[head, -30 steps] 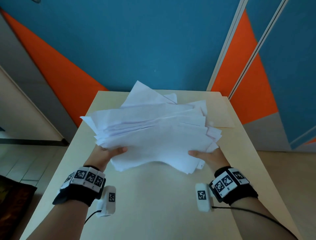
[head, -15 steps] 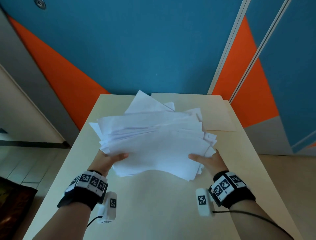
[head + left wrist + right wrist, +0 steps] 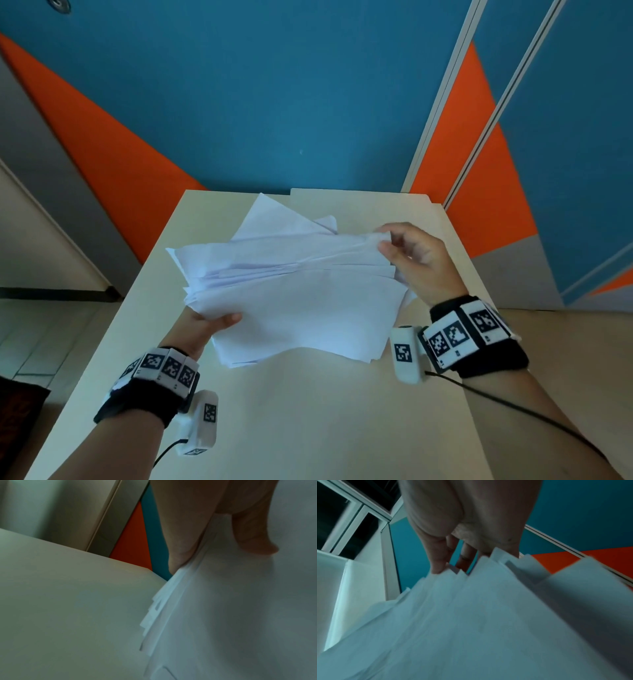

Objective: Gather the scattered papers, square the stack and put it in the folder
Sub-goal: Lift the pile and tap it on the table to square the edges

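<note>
An untidy, fanned stack of white papers (image 3: 301,294) is held just above the beige table (image 3: 308,411). My left hand (image 3: 212,325) grips its near left corner, thumb on top and fingers hidden underneath. In the left wrist view that thumb (image 3: 254,534) presses on the top sheet of the papers (image 3: 240,615). My right hand (image 3: 407,253) pinches the far right corner, its fingers curled round the staggered sheet edges. The right wrist view shows the fingers (image 3: 438,561) at the jagged edge of the papers (image 3: 479,622). A beige folder (image 3: 376,209) lies flat at the table's far right, partly hidden by the stack.
The table's far edge meets a blue and orange wall (image 3: 274,102). A drop to the floor (image 3: 51,335) runs along the left side, another along the right. Bare tabletop (image 3: 68,601) lies left of the stack and in front of it.
My right hand has left the stack's near right edge and moved forward to its far right corner. The left hand keeps its grip on the near left corner.
</note>
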Motion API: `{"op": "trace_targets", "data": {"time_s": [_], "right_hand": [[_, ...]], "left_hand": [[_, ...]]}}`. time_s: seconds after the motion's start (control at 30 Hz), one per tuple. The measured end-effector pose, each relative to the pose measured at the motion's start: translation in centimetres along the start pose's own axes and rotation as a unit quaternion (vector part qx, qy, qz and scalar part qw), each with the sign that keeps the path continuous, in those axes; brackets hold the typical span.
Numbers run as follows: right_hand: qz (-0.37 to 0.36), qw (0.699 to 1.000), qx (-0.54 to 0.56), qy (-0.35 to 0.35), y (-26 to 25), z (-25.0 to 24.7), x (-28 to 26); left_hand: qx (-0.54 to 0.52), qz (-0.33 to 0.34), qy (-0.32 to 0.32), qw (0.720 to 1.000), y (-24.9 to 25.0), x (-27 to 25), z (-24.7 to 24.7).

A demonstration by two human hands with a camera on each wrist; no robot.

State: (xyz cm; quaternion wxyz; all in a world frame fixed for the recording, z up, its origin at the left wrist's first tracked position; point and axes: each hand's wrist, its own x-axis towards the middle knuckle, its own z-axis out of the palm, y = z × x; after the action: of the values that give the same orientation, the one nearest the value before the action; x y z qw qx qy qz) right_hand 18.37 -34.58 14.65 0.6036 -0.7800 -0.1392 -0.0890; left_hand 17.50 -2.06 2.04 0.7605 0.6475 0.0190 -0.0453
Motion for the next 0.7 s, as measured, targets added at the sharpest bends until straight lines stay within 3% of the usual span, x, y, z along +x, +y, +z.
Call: {"op": "trace_targets", "data": {"time_s": [0.23,0.33,0.53,0.7], "right_hand": [[0.058,0.991,0.102,0.068,1.9,-1.6,-0.4],[0.106,0.971,0.188,0.106,3.0,-2.2,-0.9],[0.215,0.936,0.251,0.12,6.0,-2.6,-2.3],[0.283,0.923,0.247,0.085,7.8,-1.7,-3.7]], "left_hand": [[-0.009,-0.017,0.024,1.0,-0.6,0.1,0.3],[-0.023,-0.02,0.031,0.999,-1.1,0.4,0.2],[-0.057,-0.022,0.018,0.998,-1.7,1.1,0.1],[-0.04,-0.047,0.026,0.998,-2.0,1.3,-0.2]]}}
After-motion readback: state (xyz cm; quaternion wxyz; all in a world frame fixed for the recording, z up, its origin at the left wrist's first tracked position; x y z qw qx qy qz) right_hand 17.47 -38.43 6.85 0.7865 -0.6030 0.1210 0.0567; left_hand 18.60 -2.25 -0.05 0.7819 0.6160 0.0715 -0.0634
